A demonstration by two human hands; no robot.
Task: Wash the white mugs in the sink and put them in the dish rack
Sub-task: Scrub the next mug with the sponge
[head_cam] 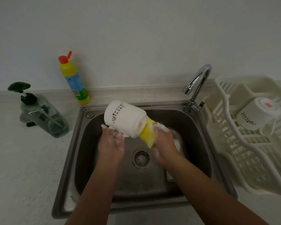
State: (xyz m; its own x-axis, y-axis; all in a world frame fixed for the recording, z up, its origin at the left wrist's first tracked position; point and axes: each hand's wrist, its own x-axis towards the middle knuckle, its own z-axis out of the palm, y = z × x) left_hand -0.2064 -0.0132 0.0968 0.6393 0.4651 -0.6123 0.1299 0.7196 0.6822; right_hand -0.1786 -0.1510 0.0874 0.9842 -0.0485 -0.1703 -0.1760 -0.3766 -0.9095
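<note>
Above the sink, our soapy left hand grips a white mug lying on its side, long axis slanting down toward our right hand, which clutches a yellow sponge against that end; the dish rack sits further right
</note>
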